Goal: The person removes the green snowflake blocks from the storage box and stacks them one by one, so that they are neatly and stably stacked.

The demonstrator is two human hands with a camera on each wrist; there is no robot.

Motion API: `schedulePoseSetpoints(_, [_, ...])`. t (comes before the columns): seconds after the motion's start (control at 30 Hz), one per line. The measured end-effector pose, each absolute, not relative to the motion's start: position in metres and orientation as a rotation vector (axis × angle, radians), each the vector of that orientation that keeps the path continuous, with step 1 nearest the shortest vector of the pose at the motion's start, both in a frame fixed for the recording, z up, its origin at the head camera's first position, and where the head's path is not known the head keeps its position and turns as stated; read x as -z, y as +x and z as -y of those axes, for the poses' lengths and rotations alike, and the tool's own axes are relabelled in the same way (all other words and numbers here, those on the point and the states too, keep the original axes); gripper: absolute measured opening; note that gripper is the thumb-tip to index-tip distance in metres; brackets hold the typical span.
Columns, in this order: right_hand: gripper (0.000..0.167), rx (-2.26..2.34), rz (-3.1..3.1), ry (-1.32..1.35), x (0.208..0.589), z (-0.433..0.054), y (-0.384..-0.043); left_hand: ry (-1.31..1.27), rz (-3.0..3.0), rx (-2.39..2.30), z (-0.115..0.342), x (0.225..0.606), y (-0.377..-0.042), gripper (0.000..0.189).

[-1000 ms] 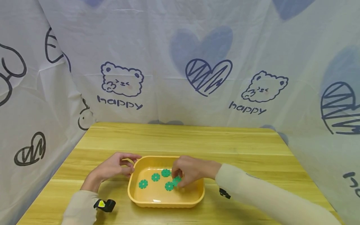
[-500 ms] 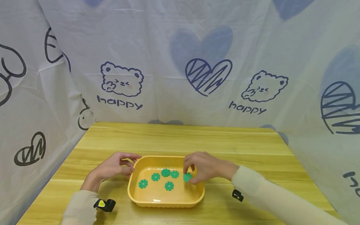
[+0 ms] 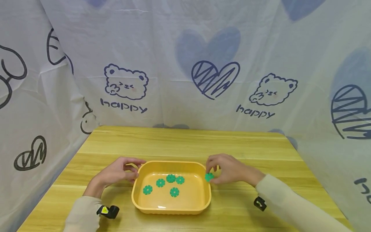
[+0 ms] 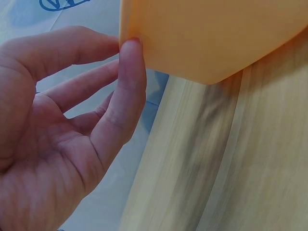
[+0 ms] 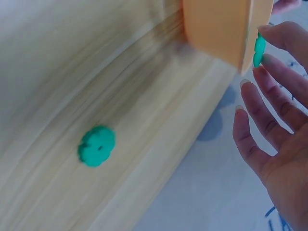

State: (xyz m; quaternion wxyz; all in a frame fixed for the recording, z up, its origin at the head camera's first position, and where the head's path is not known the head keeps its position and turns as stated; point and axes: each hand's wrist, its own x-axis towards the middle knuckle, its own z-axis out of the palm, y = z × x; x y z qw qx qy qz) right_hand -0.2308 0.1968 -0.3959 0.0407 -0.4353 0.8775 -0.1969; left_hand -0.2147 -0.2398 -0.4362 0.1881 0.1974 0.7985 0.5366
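My left hand (image 3: 117, 171) grips the left rim of a yellow plastic tray (image 3: 171, 211). In the left wrist view, the thumb (image 4: 126, 91) lies against the tray's outer wall, with the index finger at its edge. Several green notched snowflake discs (image 3: 174, 192) lie spread over the tray's floor. Above the tray's right rim, my right hand (image 3: 229, 169) pinches one green snowflake disc (image 3: 209, 177) between thumb and index finger. The right wrist view shows this pinched disc (image 5: 259, 49) edge-on, beside the tray wall, the other fingers spread.
Another green disc (image 5: 97, 146) lies on the wooden table (image 3: 185, 145) outside the tray in the right wrist view; the head view does not show it. A white printed cloth (image 3: 174, 106) hangs behind the table and at both sides.
My right hand has lifted a green snowflake disc off the group in the tray and carried it rightward to the tray's right rim. The left hand has stayed put.
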Motion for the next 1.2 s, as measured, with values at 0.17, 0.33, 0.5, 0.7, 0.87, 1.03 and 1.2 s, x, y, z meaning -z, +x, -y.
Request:
schedulePoseSetpoints(0.17, [0.014, 0.68, -2.72, -1.264, 0.401, -0.216, -0.234, 0.556, -2.25, -1.508, 0.24, 0.437, -0.215, 0.056])
schedulePoseSetpoints(0.33, [0.013, 0.703, -2.758, -1.213, 0.409, -0.234, -0.237, 0.553, -2.247, -1.513, 0.24, 0.436, -0.214, 0.056])
schedulePoseSetpoints(0.5, [0.013, 0.675, -2.799, -1.179, 0.415, -0.25, -0.239, 0.547, -2.241, -1.517, 0.24, 0.436, -0.214, 0.056])
schedulePoseSetpoints(0.7, [0.011, 0.685, -2.807, -1.115, 0.426, -0.263, -0.242, 0.551, -2.243, -1.518, 0.24, 0.437, -0.214, 0.056])
schedulePoseSetpoints(0.87, [0.012, 0.677, -2.836, -1.07, 0.437, -0.273, -0.245, 0.552, -2.243, -1.516, 0.24, 0.436, -0.214, 0.055])
schedulePoseSetpoints(1.03, [0.013, 0.661, -2.852, -1.018, 0.443, -0.284, -0.248, 0.545, -2.248, -1.508, 0.24, 0.436, -0.214, 0.055])
schedulePoseSetpoints(1.2, [0.013, 0.711, -2.811, -1.006, 0.448, -0.292, -0.251, 0.538, -2.254, -1.501, 0.239, 0.435, -0.214, 0.055])
